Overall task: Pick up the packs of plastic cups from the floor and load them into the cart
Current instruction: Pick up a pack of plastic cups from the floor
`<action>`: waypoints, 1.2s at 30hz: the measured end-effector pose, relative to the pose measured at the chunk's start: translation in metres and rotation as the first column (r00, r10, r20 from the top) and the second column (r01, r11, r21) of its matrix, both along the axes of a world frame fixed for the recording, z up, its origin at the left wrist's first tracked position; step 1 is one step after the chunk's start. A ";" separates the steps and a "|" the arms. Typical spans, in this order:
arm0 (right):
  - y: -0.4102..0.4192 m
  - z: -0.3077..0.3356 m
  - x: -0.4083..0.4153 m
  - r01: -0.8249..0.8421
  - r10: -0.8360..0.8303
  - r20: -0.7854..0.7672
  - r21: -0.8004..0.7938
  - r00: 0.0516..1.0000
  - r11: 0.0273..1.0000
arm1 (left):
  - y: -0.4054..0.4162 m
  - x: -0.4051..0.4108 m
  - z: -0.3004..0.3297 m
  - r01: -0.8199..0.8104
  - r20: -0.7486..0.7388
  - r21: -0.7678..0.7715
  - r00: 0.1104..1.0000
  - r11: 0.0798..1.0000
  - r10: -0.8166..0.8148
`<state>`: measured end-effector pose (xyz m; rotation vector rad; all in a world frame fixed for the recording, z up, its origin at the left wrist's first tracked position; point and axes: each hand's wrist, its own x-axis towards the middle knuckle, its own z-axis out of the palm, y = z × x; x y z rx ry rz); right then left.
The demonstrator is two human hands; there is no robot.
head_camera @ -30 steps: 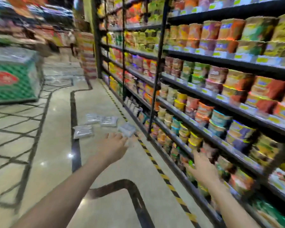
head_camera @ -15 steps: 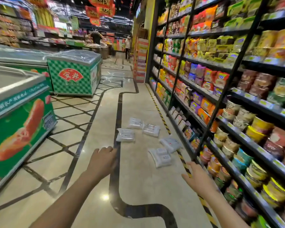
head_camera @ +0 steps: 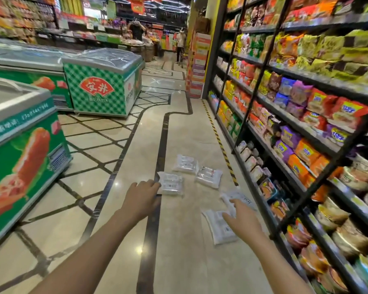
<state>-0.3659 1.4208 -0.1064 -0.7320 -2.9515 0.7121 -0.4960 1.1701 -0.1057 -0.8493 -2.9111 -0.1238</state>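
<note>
Several clear packs of plastic cups lie on the shop floor. The nearest pack (head_camera: 219, 229) lies just under my right hand (head_camera: 241, 222), and a second pack (head_camera: 235, 198) lies beyond my fingertips, beside the shelf base. My right hand reaches forward with relaxed fingers and holds nothing. A third pack (head_camera: 171, 183) lies just past my left hand (head_camera: 141, 197), which is stretched out with loosely curled fingers, empty. Further on lie two more packs (head_camera: 208, 177) (head_camera: 185, 164). No cart is in view.
A tall black shelf rack (head_camera: 289, 115) full of noodle packets and cups runs along the right, with a yellow-black stripe (head_camera: 220, 145) on the floor beside it. Green chest freezers (head_camera: 102, 85) (head_camera: 19, 153) stand on the left. Two people (head_camera: 137, 28) stand far down the aisle.
The view has swung left and moved closer to the packs. Both hands have reached further forward; my right hand now hovers over the nearest pack.
</note>
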 end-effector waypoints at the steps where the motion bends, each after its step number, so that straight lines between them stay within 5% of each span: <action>1: 0.003 -0.003 -0.025 -0.002 0.002 -0.003 -0.006 1.000 1.000 | 0.005 -0.023 -0.006 0.000 0.009 -0.010 1.000 1.000 0.001; 19: 0.110 -0.054 -0.482 0.061 -0.059 0.155 -0.002 0.986 0.998 | 0.130 -0.507 -0.067 0.098 0.130 -0.074 0.988 0.992 -0.088; 36: 0.239 -0.148 -0.791 0.408 -0.348 0.287 -0.185 0.892 0.894 | 0.321 -0.861 -0.155 0.426 0.340 -0.189 0.873 0.885 -0.348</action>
